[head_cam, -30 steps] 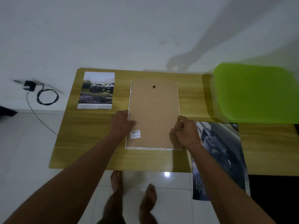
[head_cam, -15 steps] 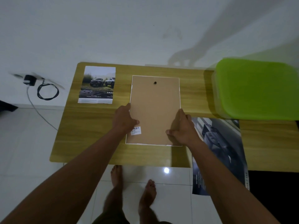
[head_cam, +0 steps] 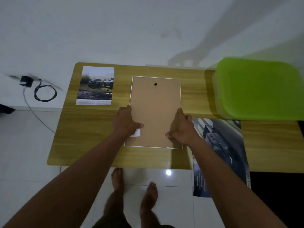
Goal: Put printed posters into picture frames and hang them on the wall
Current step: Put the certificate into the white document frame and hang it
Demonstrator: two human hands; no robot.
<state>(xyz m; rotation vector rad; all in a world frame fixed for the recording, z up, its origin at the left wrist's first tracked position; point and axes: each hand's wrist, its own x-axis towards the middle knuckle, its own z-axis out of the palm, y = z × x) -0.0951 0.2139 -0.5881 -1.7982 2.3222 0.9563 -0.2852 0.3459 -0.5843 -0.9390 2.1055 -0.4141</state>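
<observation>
A picture frame lies face down on the wooden table, its brown backing board up, with a small dark hanger hole near the far end and a white sticker near the front left. My left hand grips its left edge, thumb lying on the backing. My right hand grips the right edge with fingers curled. A printed poster of two off-road cars lies flat at the table's far left. A darker car poster hangs over the front edge on the right.
A lime-green plastic bin lid covers the table's far right corner. A white wall rises behind the table. A black adapter with a coiled cable lies on the floor at left. My bare feet stand on white tiles below.
The frame has shifted slightly away from me toward the wall, and both hands slid with it along its side edges. The camera view tilted a little.
</observation>
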